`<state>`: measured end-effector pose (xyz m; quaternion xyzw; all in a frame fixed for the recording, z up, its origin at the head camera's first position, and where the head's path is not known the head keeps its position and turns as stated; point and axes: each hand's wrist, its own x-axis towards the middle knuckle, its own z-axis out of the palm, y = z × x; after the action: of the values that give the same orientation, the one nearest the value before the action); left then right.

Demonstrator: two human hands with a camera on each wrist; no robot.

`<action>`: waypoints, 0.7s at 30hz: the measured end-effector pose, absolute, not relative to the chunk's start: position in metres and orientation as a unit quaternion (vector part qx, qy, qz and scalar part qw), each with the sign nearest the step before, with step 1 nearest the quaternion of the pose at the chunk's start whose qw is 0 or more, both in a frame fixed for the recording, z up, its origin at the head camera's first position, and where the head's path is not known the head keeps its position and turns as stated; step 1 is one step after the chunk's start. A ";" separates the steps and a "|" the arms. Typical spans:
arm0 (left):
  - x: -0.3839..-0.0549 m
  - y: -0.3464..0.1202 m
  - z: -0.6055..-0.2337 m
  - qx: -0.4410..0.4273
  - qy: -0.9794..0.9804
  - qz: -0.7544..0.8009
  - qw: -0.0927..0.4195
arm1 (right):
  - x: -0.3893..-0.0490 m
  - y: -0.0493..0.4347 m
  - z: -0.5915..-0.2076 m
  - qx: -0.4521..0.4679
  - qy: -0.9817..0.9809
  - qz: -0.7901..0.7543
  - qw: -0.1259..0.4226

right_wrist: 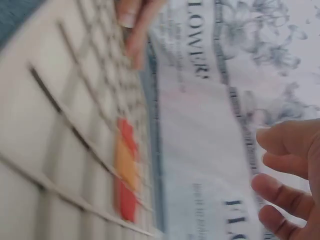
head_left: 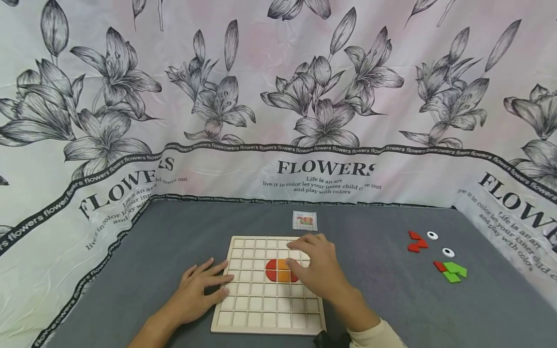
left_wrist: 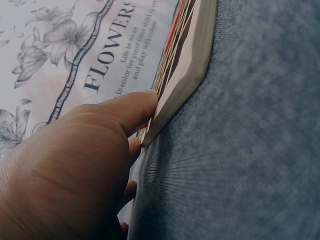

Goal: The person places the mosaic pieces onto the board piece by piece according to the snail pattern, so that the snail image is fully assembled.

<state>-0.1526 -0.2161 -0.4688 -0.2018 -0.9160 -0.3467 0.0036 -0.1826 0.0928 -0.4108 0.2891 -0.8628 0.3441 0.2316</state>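
A pale wooden grid board (head_left: 255, 319) lies on the grey cloth in front of me. Red quarter-round pieces (head_left: 271, 270) and orange square pieces (head_left: 284, 276) sit together in its middle cells, partly covered by my right hand. My left hand (head_left: 193, 296) rests at the board's left side, fingers spread, fingertips on the rim; in the left wrist view the thumb (left_wrist: 137, 110) touches the board's edge. Above the board's right half hovers my right hand (head_left: 319, 266), fingers loosely bent. The right wrist view shows nothing between its fingers (right_wrist: 287, 195), apart from the board.
To the right lie loose red pieces (head_left: 422, 243), green pieces (head_left: 455, 268) and two white eye discs (head_left: 448, 252). A small printed pattern card (head_left: 304, 221) lies beyond the board. A flower-printed curtain (head_left: 326, 174) borders the table at the back and sides.
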 end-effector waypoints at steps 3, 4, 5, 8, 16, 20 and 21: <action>-0.153 -0.217 -0.470 -0.201 -0.915 -0.349 0.001 | -0.180 0.109 -0.393 0.301 -0.858 0.339 0.241; -0.153 -0.218 -0.471 -0.200 -0.916 -0.349 0.001 | -0.180 0.115 -0.387 0.306 -0.856 0.335 0.248; -0.153 -0.218 -0.471 -0.200 -0.916 -0.348 0.002 | -0.180 0.121 -0.382 0.312 -0.854 0.331 0.254; -0.154 -0.217 -0.472 -0.199 -0.918 -0.344 0.004 | -0.180 0.142 -0.370 0.328 -0.844 0.322 0.277; -0.154 -0.216 -0.472 -0.211 -0.914 -0.347 0.005 | -0.172 0.196 -0.342 0.347 -0.837 0.289 0.309; -0.153 -0.216 -0.472 -0.207 -0.916 -0.344 0.004 | -0.171 0.223 -0.341 0.352 -0.836 0.277 0.318; -0.153 -0.216 -0.471 -0.206 -0.916 -0.343 0.004 | -0.170 0.230 -0.342 0.351 -0.836 0.273 0.321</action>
<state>-0.1533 -0.2158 -0.4713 -0.2058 -0.9163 -0.3435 0.0035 -0.1705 0.2299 -0.3417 0.3508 -0.8360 0.2734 0.3215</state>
